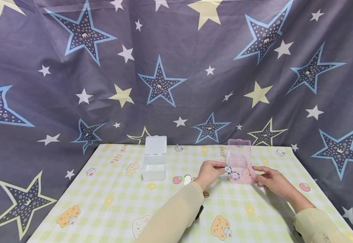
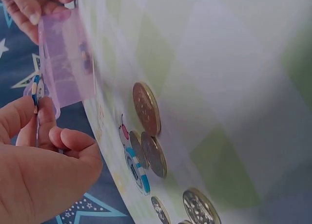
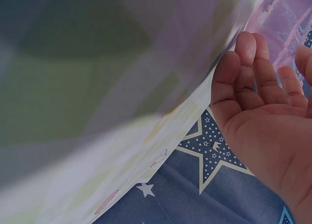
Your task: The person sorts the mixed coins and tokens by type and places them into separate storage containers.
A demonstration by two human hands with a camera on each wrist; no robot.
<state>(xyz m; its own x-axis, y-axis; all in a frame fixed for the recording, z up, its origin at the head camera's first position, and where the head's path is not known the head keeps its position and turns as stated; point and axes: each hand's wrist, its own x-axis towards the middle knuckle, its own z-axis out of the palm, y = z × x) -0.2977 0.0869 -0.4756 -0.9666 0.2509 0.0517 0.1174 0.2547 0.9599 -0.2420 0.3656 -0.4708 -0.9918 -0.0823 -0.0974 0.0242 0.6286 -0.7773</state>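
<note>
A poker chip with a blue and white edge (image 2: 35, 93) is pinched by my left hand (image 1: 209, 173) at the left side of the lidded pink see-through box (image 1: 240, 181). The box stands open, its lid tipped back. Another chip (image 1: 235, 175) shows low inside it. My right hand (image 1: 272, 182) touches the box's right side, its fingers loosely bent in the right wrist view. Beneath my left wrist lie several coins (image 2: 147, 109), with a blue-edged poker chip (image 2: 136, 170) against them; in the head view the arm hides most of these.
To the left stands a white box (image 1: 154, 174) with its lid open. A checked cloth with printed cartoons (image 1: 103, 189) covers the table. Behind its far edge hangs a dark curtain with stars (image 1: 176, 44).
</note>
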